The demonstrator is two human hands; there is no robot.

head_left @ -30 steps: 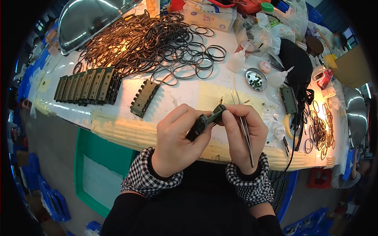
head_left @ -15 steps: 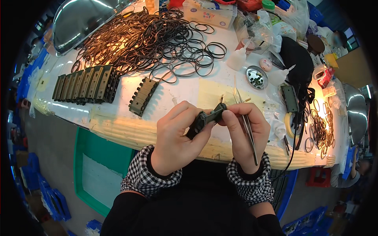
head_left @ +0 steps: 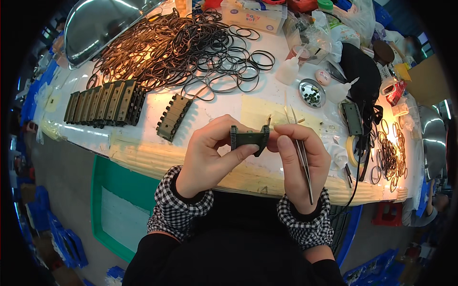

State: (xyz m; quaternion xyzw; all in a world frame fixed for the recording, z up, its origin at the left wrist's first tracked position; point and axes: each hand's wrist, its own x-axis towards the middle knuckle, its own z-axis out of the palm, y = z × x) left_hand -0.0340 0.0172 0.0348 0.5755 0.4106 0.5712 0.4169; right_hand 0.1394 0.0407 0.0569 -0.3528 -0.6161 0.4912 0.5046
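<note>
A dark green toy tank chassis [head_left: 250, 138] with ridged tracks along both sides is held above the front edge of the table. My left hand [head_left: 202, 155] grips it from the left, thumb along its near face and fingers behind. My right hand [head_left: 315, 155] is closed around metal tweezers [head_left: 306, 174], which lie across the palm with their tips pointing away. Its thumb and forefinger are by the right-hand track; whether they touch it is unclear. A similar chassis [head_left: 173, 117] with bare wheels lies beyond my left hand, and several more stand in a row [head_left: 102, 103] farther left.
A large tangle of dark track bands [head_left: 167, 52] covers the back left. A round metal dish [head_left: 312, 93] with small green parts stands back right, near a squeeze bottle [head_left: 288, 71]. Another green piece [head_left: 352, 119], a tape roll [head_left: 354, 151] and loose bands [head_left: 389, 155] lie right.
The chassis has turned from a slanted pose to nearly level, with both tracks now facing me. My left hand has turned with it, and my right fingertips have drawn slightly away to the right.
</note>
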